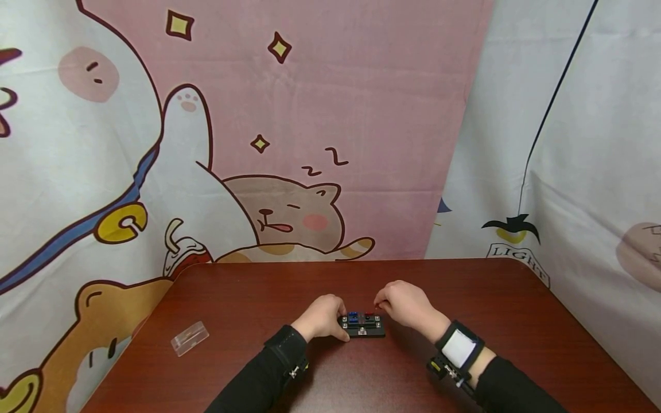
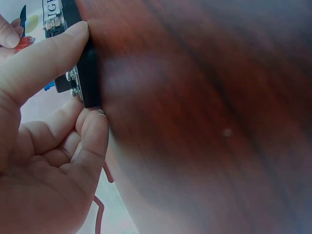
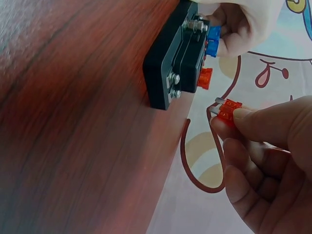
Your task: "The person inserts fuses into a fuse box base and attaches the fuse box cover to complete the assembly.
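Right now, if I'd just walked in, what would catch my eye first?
Probably the two hands meeting at mid-table over a small black fuse block. The left hand grips its end, while the right hand pinches a red fuse just off the block, prongs toward it. Behind the table, the cartoon-cat backdrop fills the wall, and a clear cover lies off to the left.

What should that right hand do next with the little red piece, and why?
Probably bring the red fuse prongs-first toward a free slot in the black fuse block. The right hand pinches it just clear of the block, prongs pointing at it, while the left hand holds the block on the table.
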Available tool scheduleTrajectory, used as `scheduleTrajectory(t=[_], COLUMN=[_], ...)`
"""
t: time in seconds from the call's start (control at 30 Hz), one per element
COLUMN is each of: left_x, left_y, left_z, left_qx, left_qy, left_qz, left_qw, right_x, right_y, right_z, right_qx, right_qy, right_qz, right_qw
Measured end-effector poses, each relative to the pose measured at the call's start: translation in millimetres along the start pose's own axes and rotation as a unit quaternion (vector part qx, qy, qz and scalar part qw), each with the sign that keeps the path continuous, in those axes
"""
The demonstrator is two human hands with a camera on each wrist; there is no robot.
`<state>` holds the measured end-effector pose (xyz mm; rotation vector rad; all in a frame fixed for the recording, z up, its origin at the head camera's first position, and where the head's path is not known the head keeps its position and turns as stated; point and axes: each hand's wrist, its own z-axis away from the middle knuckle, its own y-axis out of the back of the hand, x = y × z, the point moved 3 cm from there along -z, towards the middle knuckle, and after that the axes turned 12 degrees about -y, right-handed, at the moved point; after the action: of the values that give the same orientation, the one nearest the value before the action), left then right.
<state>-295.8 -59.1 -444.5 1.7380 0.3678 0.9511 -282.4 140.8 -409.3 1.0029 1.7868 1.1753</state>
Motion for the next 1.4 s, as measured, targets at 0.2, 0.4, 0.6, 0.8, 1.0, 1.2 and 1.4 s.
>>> scheduleTrajectory(t=[0.2,0.4,0.6,0.8,1.0,1.2,1.4], left_x=[-0.3,-2.5,-2.3,-2.4,-4.8,-5.2,-5.6], left_y=[-0.1,-1.7,-1.5,-2.3,-5.3,-5.1,-4.9], left_z=[-0.5,-0.8,-0.8,-0.5,-1.5,-1.8,-2.2], left_qx=[0.001,0.001,0.002,0.008,0.008,0.011,0.01], left_qy=[0.001,0.005,-0.002,-0.011,-0.009,-0.014,-0.013], left_qz=[0.004,0.003,-0.001,-0.006,-0.01,-0.012,-0.008], left_qw=[1.0,1.0,1.0,0.9999,0.9999,0.9998,0.9998], right_x=[-5.4,-9.7,-13.9,-18.0,-20.9,-22.4,-22.9], right_y=[-0.5,-4.9,-8.4,-8.9,-9.1,-8.8,-11.9], right_z=[0.7,1.1,2.1,3.0,4.0,4.2,2.8], right_qx=[-0.004,-0.015,-0.022,-0.035,-0.04,-0.035,-0.032], right_qy=[0.012,0.02,0.027,0.034,0.041,0.045,0.046], right_qz=[0.0,0.002,-0.007,-0.007,-0.005,0.001,0.006], right_qw=[1.0,1.0,0.999,0.999,0.998,0.998,0.998])
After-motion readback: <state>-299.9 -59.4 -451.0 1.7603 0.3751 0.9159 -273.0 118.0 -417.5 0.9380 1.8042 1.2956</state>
